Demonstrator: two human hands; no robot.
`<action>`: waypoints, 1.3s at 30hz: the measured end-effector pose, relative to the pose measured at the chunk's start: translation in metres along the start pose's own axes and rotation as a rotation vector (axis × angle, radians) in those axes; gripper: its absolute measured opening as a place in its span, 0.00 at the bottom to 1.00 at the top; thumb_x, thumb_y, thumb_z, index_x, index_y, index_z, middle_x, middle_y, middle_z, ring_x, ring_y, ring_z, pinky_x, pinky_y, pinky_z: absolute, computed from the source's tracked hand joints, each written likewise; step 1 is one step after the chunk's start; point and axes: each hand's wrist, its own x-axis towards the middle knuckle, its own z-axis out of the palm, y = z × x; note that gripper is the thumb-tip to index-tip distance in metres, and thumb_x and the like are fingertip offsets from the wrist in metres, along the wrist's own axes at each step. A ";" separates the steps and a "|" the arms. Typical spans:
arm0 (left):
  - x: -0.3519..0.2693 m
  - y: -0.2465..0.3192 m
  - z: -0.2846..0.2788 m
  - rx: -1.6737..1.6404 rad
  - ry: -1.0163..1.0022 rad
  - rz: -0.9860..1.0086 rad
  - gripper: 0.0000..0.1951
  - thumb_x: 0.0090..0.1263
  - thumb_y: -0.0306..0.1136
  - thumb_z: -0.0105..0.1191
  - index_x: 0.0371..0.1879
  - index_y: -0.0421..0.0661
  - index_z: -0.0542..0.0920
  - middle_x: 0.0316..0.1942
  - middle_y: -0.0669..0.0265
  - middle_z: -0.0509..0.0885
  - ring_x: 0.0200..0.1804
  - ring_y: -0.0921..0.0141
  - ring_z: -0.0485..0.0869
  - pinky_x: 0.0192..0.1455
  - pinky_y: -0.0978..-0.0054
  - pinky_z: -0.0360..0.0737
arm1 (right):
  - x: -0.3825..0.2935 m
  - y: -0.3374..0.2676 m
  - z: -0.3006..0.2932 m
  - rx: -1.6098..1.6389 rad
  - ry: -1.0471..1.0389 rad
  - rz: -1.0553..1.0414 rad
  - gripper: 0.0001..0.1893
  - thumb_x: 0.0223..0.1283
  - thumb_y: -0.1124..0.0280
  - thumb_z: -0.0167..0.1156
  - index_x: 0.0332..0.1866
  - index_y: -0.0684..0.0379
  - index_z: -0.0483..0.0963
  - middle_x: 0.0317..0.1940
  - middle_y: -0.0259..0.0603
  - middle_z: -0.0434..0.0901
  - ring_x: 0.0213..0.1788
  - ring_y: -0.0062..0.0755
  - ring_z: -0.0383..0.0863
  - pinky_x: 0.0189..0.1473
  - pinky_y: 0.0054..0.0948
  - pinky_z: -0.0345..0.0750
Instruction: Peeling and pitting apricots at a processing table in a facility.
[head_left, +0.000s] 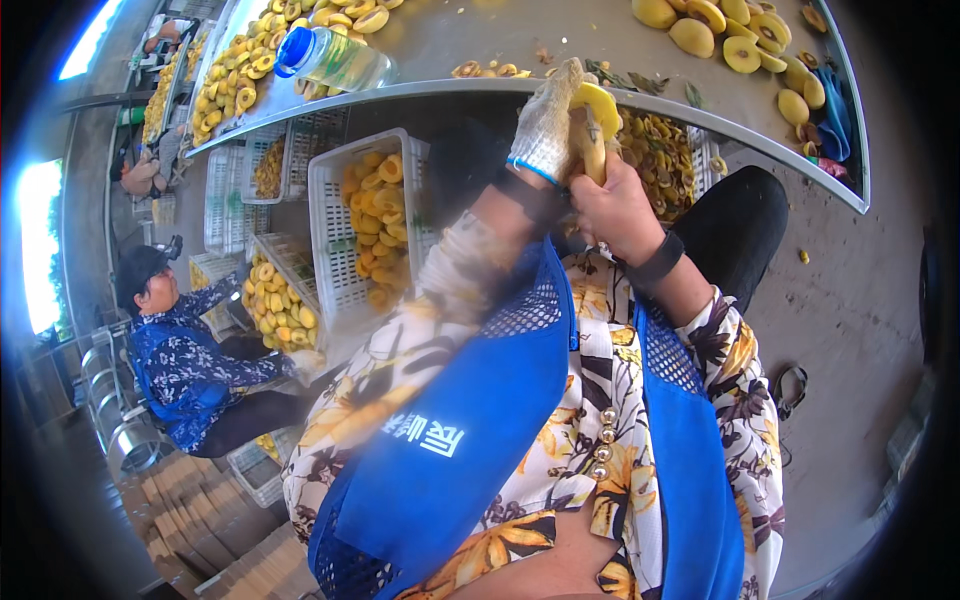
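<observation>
My left hand (549, 124), in a soiled white knit glove with a blue cuff edge, holds a halved yellow fruit (598, 105) just below the metal edge of the work table (450, 86). My bare right hand (619, 206) grips the wooden handle of a small pitting tool (594, 154), whose metal end touches the fruit's cut face. Peach-like halves (694, 37) lie in a pile on the table at the upper right. Below my hands, a crate holds pits and scraps (656, 161).
A water bottle with a blue cap (334, 60) lies near the table edge, beside more fruit halves (247, 71). White plastic crates (322, 217) of fruit stand at the left. A co-worker (187, 337) sits there by a crate. A blue cloth (832, 112) lies in the table's right corner.
</observation>
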 end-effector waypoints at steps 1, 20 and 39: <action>0.001 -0.001 -0.001 -0.004 0.004 0.004 0.15 0.61 0.44 0.54 0.32 0.43 0.76 0.26 0.64 0.78 0.27 0.70 0.78 0.26 0.75 0.76 | 0.000 0.001 0.001 0.104 -0.029 0.027 0.10 0.52 0.77 0.46 0.41 0.64 0.62 0.16 0.32 0.66 0.09 0.19 0.66 0.09 0.20 0.64; 0.025 -0.021 -0.044 -0.062 0.024 -0.044 0.14 0.62 0.42 0.51 0.34 0.42 0.78 0.29 0.67 0.78 0.28 0.75 0.75 0.27 0.78 0.74 | 0.014 -0.004 0.013 0.068 -0.087 0.215 0.09 0.50 0.75 0.48 0.36 0.67 0.64 0.21 0.37 0.71 0.13 0.25 0.69 0.15 0.25 0.68; 0.013 0.006 -0.059 -0.607 -0.177 -0.184 0.24 0.59 0.57 0.47 0.28 0.44 0.76 0.27 0.58 0.78 0.28 0.63 0.77 0.24 0.73 0.73 | 0.027 0.053 -0.037 -1.137 0.391 -0.417 0.10 0.51 0.67 0.55 0.32 0.60 0.64 0.17 0.55 0.73 0.22 0.55 0.75 0.25 0.45 0.72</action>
